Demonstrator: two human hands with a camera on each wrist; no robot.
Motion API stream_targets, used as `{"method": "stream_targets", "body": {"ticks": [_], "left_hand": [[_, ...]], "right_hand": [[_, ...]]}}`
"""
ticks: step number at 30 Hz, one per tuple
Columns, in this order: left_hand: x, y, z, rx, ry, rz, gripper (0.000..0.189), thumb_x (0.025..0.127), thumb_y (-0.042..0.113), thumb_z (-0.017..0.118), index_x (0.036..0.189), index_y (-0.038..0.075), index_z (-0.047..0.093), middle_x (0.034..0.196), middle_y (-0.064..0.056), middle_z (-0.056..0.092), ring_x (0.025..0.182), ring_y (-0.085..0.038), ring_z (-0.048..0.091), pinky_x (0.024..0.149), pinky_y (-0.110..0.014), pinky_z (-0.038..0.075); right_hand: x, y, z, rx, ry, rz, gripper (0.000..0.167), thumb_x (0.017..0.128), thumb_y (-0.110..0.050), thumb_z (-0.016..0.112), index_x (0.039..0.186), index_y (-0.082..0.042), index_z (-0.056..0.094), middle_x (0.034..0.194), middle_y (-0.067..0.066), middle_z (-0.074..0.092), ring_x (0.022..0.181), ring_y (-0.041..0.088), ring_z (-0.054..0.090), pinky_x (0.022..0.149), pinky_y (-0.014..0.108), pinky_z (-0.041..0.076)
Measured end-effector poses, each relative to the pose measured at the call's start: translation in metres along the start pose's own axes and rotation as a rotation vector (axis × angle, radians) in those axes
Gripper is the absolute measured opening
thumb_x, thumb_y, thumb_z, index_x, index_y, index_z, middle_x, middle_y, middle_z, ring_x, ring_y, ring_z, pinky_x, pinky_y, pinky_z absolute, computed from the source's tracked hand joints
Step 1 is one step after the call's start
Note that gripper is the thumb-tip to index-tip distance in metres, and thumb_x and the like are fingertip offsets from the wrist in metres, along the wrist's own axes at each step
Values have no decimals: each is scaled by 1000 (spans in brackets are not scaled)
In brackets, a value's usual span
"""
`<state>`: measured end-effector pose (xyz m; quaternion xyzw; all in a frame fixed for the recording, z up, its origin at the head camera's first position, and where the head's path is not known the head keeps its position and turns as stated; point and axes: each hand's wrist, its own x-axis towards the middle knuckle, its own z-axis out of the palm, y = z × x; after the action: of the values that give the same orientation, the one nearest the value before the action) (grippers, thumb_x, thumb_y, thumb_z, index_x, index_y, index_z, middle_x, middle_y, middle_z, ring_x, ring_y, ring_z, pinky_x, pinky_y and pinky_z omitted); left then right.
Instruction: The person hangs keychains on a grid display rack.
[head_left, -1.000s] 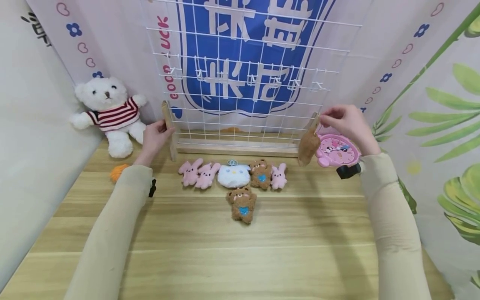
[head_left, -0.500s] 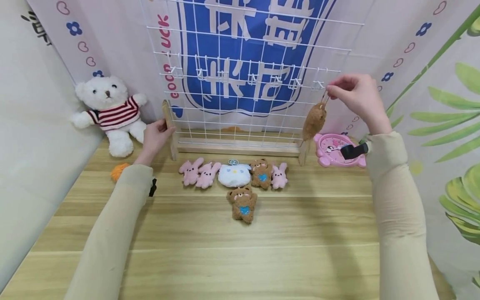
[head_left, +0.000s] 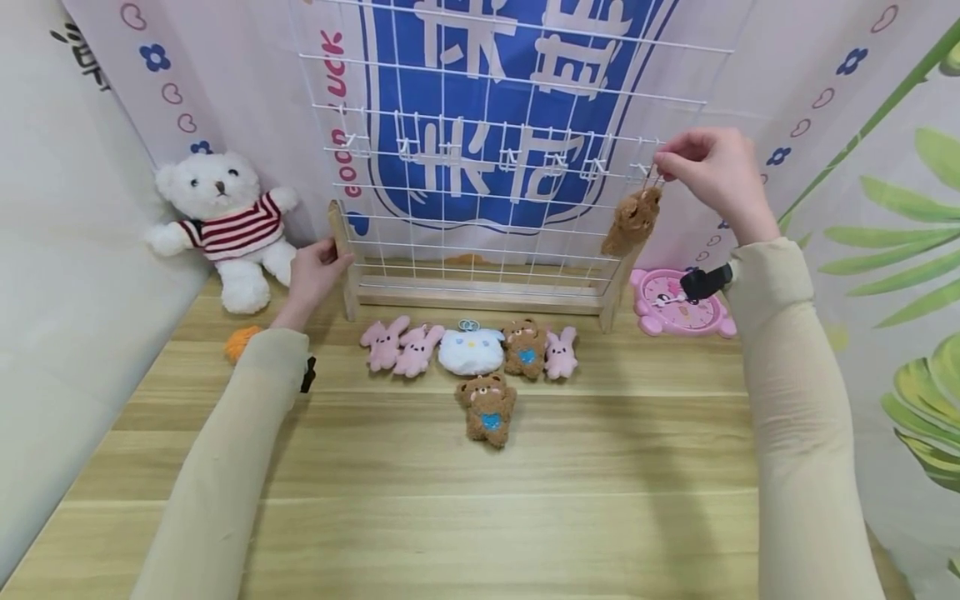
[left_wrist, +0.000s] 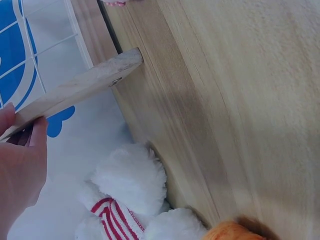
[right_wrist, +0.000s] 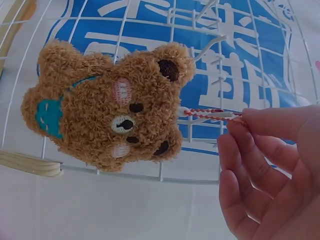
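In the head view, my right hand is raised at the right end of a white wire grid rack. Thumb and forefinger pinch the red-and-white cord loop of a brown plush bear charm, which hangs in front of the grid beside the rightmost hook. Whether the loop is round that hook, I cannot tell. My left hand grips the rack's left wooden post, thumb on one side and fingers on the other.
On the table lie pink rabbit charms, a white plush charm and two more bear charms. Several hooks line the grid. A pink clock lies right, a white teddy sits left near an orange fuzzy thing.
My right hand has lifted the bear charm from beside the right post up to the rightmost hook, and the bear has turned slightly. The left hand stays on the post.
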<state>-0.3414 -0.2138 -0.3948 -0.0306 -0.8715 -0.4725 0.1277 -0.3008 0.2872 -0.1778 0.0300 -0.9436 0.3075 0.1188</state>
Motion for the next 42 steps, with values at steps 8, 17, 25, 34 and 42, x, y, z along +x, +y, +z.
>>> {"method": "stream_targets", "body": {"ticks": [8,17,25,34,42], "left_hand": [[-1,1,0,-16,-6,3,39,99,16,60,132,-4,60,128,-27,64,117,-34,62,76,1,42],[0,-1,-1,-13,-12,-5,41,99,16,60,134,-4,58,130,-26,63,121,-35,62,95,-18,54],[0,-1,-1,-20,-9,6,40,99,14,59,134,-5,58,131,-27,63,122,-35,62,100,-25,55],[-2,0,-1,-19,-7,6,38,98,14,60,131,-5,60,130,-27,63,121,-35,62,89,-12,51],[-1,0,0,-8,1,-3,39,99,16,60,132,-4,60,129,-26,64,120,-35,63,82,-5,47]], "right_hand": [[9,1,6,23,-39,28,27,96,-39,62,109,-16,70,73,-27,61,74,-5,59,76,15,43],[13,-1,9,21,-56,28,33,96,-40,62,112,-13,70,73,-25,62,75,-4,59,78,17,43],[14,1,10,4,-85,52,37,96,-44,60,116,-14,69,78,-22,62,81,0,58,96,35,48],[13,6,13,3,-82,36,41,97,-42,60,122,-10,68,76,-26,61,74,-6,59,96,36,48],[4,11,13,45,-37,20,38,96,-39,61,120,-11,69,73,-29,61,71,-9,59,79,17,44]]}}
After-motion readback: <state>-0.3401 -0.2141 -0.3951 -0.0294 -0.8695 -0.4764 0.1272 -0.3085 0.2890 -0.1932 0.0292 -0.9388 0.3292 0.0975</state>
